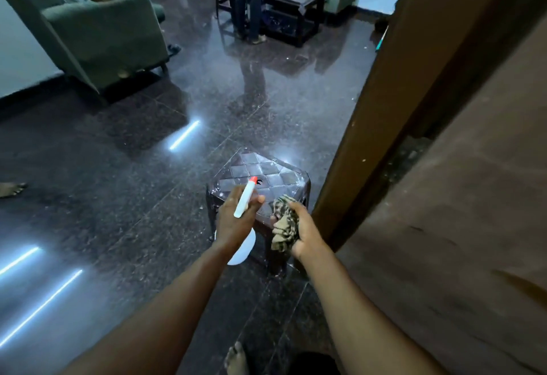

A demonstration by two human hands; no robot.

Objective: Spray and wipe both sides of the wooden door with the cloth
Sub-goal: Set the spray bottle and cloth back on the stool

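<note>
- Two bare hands are held out side by side, close together but not touching.
- The left hand (233, 220) is curled round the neck of a white spray bottle (244, 201). Its red-tipped nozzle points up and away past the knuckles, and its rounded body hangs under the wrist.
- The right hand (309, 232) clutches a bunched, striped cloth (284, 223), fingers wrapped round it.
- The wooden door (458, 226) stands just right of the cloth hand; neither hand touches it.
- A dark stool (266, 173) sits below both hands on the glossy floor (118, 197).
- A green armchair (103, 34) stands far beyond the left hand.
</note>
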